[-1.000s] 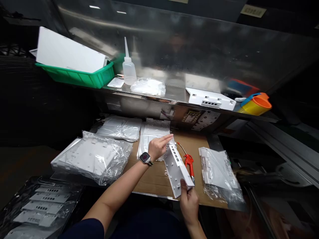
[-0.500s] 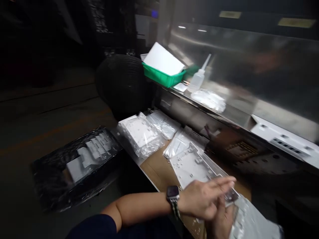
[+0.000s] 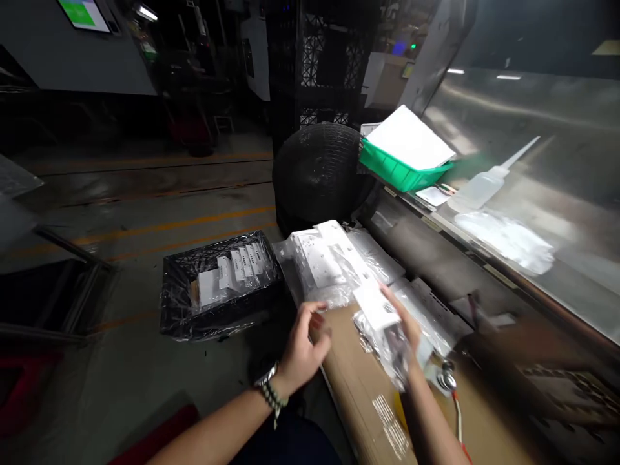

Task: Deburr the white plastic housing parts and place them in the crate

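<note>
Over the bench [image 3: 346,378], a white panel [image 3: 374,303] is pinched in the right hand [image 3: 409,330], the left hand's [image 3: 304,345] grip is loosely spread, bagged panels [image 3: 316,261] are partly hidden behind, and a crate [image 3: 246,299] is set beside the bench.

The right hand [image 3: 408,328] and white panel [image 3: 374,306] are blurred; the forearm [image 3: 430,416] partly hides a yellow object [image 3: 400,409].
</note>
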`<state>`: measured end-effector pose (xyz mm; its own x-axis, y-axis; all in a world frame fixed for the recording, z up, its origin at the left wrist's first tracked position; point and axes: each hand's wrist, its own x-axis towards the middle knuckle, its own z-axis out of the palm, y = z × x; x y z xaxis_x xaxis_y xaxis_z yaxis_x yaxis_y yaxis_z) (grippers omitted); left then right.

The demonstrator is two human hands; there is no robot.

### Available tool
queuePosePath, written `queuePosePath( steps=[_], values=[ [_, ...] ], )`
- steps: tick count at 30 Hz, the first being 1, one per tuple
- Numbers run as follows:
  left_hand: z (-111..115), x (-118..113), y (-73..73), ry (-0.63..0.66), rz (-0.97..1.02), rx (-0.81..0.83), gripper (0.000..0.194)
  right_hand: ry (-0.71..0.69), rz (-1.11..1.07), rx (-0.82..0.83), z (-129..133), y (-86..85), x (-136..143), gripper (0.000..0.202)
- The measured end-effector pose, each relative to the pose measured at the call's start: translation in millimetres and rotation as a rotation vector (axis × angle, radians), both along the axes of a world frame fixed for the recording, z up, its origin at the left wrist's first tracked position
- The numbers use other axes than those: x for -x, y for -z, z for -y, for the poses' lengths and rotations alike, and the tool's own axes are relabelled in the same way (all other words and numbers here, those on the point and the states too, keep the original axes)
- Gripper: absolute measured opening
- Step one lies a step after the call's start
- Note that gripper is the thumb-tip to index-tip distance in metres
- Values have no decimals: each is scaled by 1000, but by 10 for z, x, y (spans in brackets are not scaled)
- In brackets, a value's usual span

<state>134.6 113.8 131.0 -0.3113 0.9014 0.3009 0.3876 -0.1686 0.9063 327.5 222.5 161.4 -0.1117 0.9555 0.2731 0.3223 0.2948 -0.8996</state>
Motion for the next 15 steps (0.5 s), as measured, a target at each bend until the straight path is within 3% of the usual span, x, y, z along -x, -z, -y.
queuePosePath(
  steps=[4,6,8,11,13,15],
  values=[
    [-660,281,502,-115,-104,11,122,-444,149,-307,-776,146,687,38],
    [-979,355,660,-114,-142,22,135,-534,300,-476,-1001,318,874,40],
    [-1215,422,751,-82,-167,36,130,-574,435,-560,-1144,482,947,46],
    [-1341,565,832,20,-177,72,118,-663,585,-502,-1278,598,963,52],
    [-1287,754,899,112,-169,100,129,-715,651,-374,-1330,574,973,60],
    [-1186,1103,1010,176,-154,129,142,-742,705,-208,-1346,494,983,70]
  ],
)
